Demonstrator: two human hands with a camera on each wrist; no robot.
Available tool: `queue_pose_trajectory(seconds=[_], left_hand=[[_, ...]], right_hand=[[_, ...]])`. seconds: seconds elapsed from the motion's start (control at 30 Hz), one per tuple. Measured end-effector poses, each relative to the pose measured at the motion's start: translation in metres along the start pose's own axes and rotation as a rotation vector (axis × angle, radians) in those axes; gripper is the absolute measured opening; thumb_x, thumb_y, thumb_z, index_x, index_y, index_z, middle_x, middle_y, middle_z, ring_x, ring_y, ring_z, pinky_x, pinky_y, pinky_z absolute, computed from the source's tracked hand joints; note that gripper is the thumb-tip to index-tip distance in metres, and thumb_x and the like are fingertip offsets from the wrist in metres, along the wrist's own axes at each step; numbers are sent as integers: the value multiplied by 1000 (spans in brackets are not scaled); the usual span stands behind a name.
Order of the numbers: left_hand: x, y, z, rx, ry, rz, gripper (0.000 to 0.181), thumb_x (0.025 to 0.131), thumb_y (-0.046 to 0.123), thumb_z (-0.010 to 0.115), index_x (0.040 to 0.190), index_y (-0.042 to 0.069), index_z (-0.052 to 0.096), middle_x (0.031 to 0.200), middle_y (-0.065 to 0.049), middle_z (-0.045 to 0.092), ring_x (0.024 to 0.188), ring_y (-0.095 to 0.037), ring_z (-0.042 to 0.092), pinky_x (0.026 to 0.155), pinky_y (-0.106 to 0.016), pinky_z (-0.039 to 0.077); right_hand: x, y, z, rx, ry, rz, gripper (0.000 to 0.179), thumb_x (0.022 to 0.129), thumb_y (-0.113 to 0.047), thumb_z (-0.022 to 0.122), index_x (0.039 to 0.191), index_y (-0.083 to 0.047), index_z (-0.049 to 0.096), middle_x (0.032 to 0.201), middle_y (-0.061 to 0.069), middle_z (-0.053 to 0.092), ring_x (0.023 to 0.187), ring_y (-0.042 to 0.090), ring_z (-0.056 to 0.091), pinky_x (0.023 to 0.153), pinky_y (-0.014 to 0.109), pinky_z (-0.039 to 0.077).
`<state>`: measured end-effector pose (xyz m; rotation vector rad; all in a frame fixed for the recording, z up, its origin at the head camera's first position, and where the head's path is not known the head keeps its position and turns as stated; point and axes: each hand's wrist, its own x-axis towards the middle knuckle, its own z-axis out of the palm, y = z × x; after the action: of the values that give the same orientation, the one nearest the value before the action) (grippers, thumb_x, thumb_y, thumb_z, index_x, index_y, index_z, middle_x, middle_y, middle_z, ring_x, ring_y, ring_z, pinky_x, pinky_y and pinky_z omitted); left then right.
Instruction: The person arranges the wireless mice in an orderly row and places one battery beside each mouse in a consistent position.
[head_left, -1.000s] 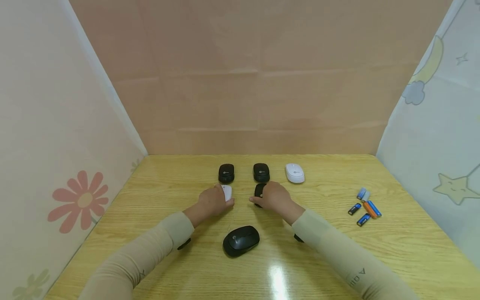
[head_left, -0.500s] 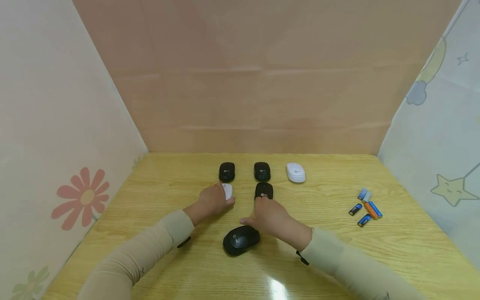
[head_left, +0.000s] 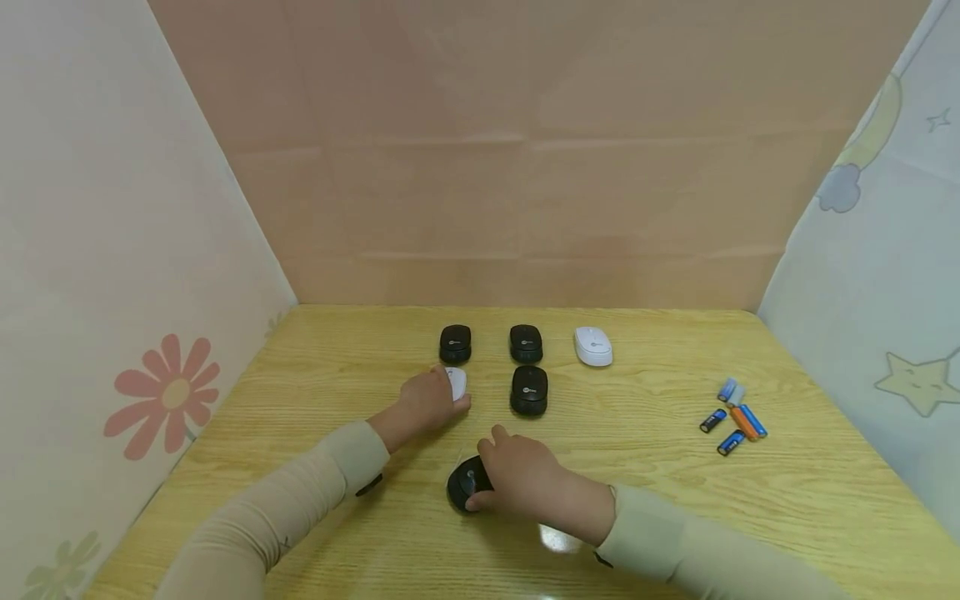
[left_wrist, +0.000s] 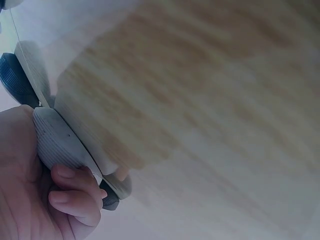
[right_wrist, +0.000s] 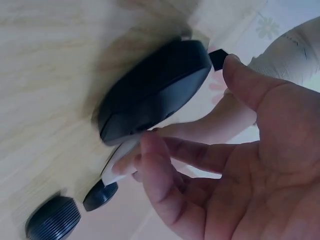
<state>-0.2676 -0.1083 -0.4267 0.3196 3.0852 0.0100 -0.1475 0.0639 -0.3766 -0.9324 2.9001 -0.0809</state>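
My left hand [head_left: 429,400] grips a white computer mouse [head_left: 457,382] that rests on the table; curled fingers lie against the mouse's ribbed side [left_wrist: 60,140] in the left wrist view. Over the larger black computer mouse [head_left: 467,485] nearest the front, my right hand [head_left: 528,479] hovers with thumb and fingers spread to either side. In the right wrist view the thumb stands apart from this mouse [right_wrist: 155,90], and a fingertip is close to its edge; whether it touches cannot be told. The right hand hides part of the mouse in the head view.
Beyond the hands stand a black mouse [head_left: 455,343] behind the white one, two more black mice [head_left: 526,342] one behind the other, and a white mouse [head_left: 593,346]. Several small batteries [head_left: 731,442] lie at the right. Patterned side walls and a back panel [head_left: 525,208] enclose the table [head_left: 322,350].
My right hand has left the nearer black mouse in the middle, coming toward the front and down over the larger black mouse. My left hand stays on the white mouse.
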Motion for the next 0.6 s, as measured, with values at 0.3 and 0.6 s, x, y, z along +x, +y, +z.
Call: queue_pose_trajectory(seconds=[0.3,0.6], left_hand=[[0,-1,1,-28,-7,-4,77,93,58,46,121,-14,48,73,-12,56,53,-20,53,47,-33,45],[2,-2,1,-6,-38,10,79,94,59,42,123,-14,47,79,-13,55,54,-21,52,48,-33,44]], right_hand=[[3,-6,4,-91,-35,-126,62,73,-46,82,120,-12,63,104,3,59,77,17,62,61,29,49],[5,1,6,-78,-56,-141,55,73,-28,85,122,-17,62,105,0,60,73,15,60,57,29,48]])
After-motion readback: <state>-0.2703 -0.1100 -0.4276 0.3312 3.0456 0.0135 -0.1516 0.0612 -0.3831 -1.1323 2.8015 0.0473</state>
